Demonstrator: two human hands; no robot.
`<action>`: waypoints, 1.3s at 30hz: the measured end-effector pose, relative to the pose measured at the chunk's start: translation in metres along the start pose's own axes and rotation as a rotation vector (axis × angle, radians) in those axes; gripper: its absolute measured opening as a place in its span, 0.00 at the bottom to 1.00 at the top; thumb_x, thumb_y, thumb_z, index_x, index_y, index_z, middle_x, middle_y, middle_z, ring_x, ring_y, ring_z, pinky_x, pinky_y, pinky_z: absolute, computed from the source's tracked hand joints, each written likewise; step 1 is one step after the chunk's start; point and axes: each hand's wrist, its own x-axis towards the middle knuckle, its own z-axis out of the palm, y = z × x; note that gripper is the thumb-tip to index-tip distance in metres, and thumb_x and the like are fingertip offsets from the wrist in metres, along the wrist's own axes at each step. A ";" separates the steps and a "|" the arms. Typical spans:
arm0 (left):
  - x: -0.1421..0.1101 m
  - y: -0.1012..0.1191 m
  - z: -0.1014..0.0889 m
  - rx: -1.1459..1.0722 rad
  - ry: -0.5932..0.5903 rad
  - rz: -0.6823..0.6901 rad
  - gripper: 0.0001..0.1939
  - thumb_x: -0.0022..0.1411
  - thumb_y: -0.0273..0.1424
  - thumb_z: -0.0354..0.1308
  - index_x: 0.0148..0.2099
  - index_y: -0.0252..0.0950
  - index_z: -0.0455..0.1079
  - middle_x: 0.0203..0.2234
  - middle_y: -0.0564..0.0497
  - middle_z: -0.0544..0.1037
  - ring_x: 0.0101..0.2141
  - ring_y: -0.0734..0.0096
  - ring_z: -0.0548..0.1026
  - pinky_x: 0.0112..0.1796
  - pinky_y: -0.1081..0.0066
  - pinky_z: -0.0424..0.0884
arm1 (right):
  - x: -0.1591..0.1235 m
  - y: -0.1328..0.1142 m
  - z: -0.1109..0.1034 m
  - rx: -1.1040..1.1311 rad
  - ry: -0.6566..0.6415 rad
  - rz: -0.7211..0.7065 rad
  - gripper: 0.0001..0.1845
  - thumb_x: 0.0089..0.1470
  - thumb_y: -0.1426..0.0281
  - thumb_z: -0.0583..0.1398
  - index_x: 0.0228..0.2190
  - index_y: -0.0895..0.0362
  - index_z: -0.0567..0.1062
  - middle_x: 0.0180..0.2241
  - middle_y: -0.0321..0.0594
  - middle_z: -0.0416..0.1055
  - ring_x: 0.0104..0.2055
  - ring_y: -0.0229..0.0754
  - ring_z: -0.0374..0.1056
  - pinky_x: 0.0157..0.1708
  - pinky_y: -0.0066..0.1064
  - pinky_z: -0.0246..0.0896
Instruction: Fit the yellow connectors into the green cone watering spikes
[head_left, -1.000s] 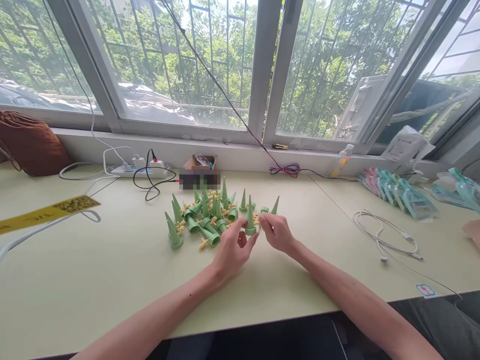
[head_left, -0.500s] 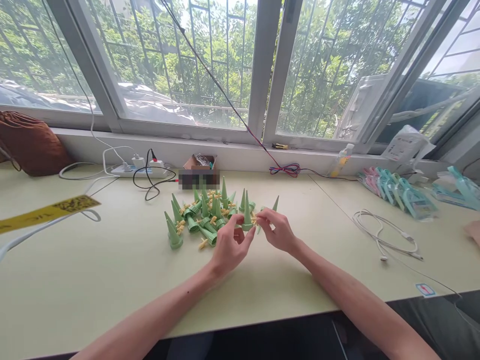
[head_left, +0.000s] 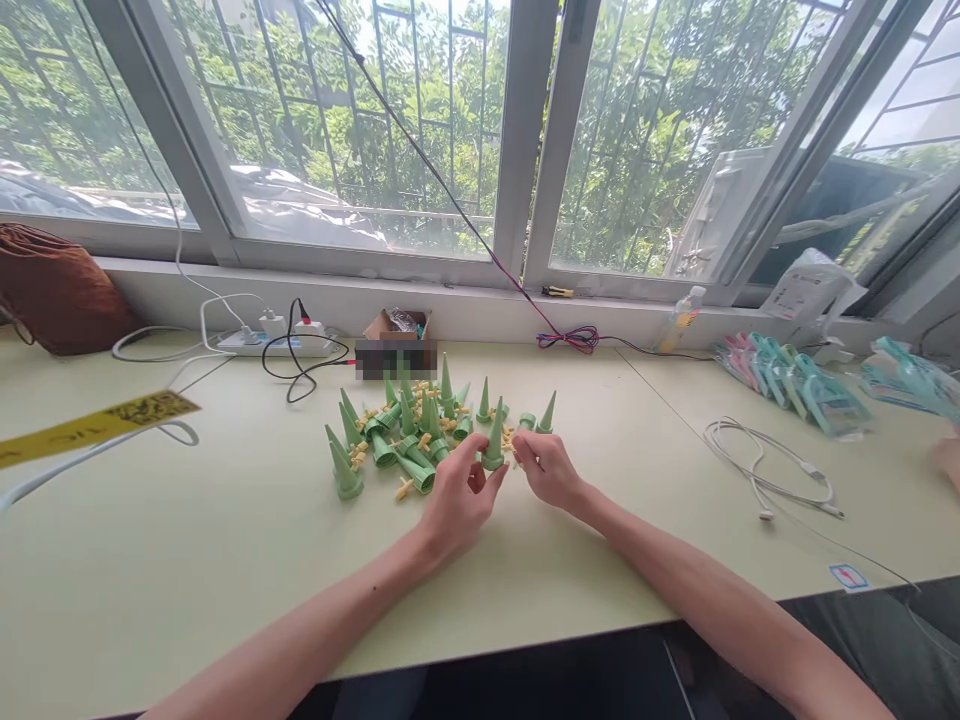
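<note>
My left hand (head_left: 463, 492) grips a green watering spike (head_left: 495, 440) by its wide collar, the cone's tip pointing up. Close to the right of that collar, my right hand (head_left: 553, 468) has its thumb and fingers pinched together. What sits between them is too small to make out. Small yellow valve pieces (head_left: 507, 438) show between the spike and the right fingertips. Beyond the left hand lies a pile of green spikes (head_left: 384, 450), some upright and others on their sides, mixed with yellow valves (head_left: 405, 489). Another spike (head_left: 548, 412) stands just behind my right hand.
Behind the pile is a small cardboard box (head_left: 415, 325), with a power strip (head_left: 277, 345) to its left. A coiled white cable (head_left: 772, 465) and bagged pastel items (head_left: 802, 385) lie to the right. Another person's hand (head_left: 948, 460) shows at the right edge.
The held spike has dropped slightly toward me and tilts a little. My right hand has lowered, its fingers curled in more, uncovering the spike behind it. Another person's hand appears at the right edge.
</note>
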 end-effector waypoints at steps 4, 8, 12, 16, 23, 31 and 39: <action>0.000 -0.004 0.000 0.050 0.015 0.035 0.10 0.62 0.34 0.56 0.44 0.39 0.61 0.33 0.54 0.68 0.18 0.82 0.64 0.21 0.76 0.63 | -0.001 -0.002 0.008 0.151 0.004 0.171 0.27 0.68 0.55 0.45 0.19 0.54 0.55 0.16 0.30 0.52 0.18 0.34 0.48 0.20 0.28 0.44; -0.001 0.002 -0.001 0.091 0.013 -0.009 0.10 0.62 0.35 0.57 0.41 0.38 0.60 0.30 0.55 0.69 0.18 0.81 0.64 0.22 0.75 0.63 | -0.003 -0.004 0.015 0.255 0.035 0.272 0.28 0.67 0.53 0.46 0.19 0.53 0.54 0.15 0.30 0.51 0.18 0.34 0.47 0.20 0.29 0.45; -0.001 0.012 -0.002 0.041 -0.001 -0.086 0.11 0.62 0.37 0.57 0.40 0.37 0.61 0.26 0.56 0.68 0.18 0.79 0.66 0.23 0.75 0.65 | -0.005 -0.004 0.013 0.176 0.031 0.197 0.26 0.69 0.55 0.43 0.21 0.54 0.56 0.18 0.31 0.54 0.20 0.34 0.49 0.22 0.28 0.48; -0.003 0.016 -0.002 -0.073 -0.030 -0.112 0.12 0.61 0.39 0.58 0.41 0.36 0.64 0.27 0.54 0.71 0.21 0.76 0.70 0.23 0.75 0.66 | -0.005 -0.001 0.006 0.014 -0.016 -0.001 0.25 0.69 0.56 0.42 0.22 0.54 0.55 0.20 0.31 0.54 0.20 0.34 0.49 0.23 0.28 0.47; -0.004 0.011 0.000 -0.046 -0.065 -0.023 0.10 0.63 0.37 0.57 0.42 0.36 0.64 0.32 0.53 0.71 0.20 0.80 0.67 0.22 0.76 0.66 | -0.006 0.003 0.005 -0.060 -0.003 -0.065 0.24 0.69 0.59 0.42 0.22 0.53 0.52 0.18 0.30 0.50 0.19 0.34 0.46 0.21 0.29 0.44; -0.002 -0.002 -0.001 0.135 -0.039 0.151 0.07 0.64 0.30 0.55 0.45 0.38 0.64 0.30 0.55 0.67 0.21 0.81 0.63 0.24 0.76 0.65 | -0.005 -0.006 0.012 0.125 0.037 0.172 0.29 0.67 0.55 0.44 0.17 0.53 0.53 0.15 0.31 0.50 0.18 0.33 0.45 0.20 0.29 0.44; -0.003 -0.007 -0.002 0.230 -0.036 0.260 0.08 0.65 0.27 0.53 0.47 0.39 0.64 0.32 0.55 0.66 0.21 0.82 0.63 0.25 0.77 0.65 | -0.001 -0.010 0.010 0.338 -0.046 0.338 0.30 0.64 0.54 0.49 0.14 0.53 0.53 0.11 0.30 0.50 0.15 0.32 0.46 0.18 0.28 0.45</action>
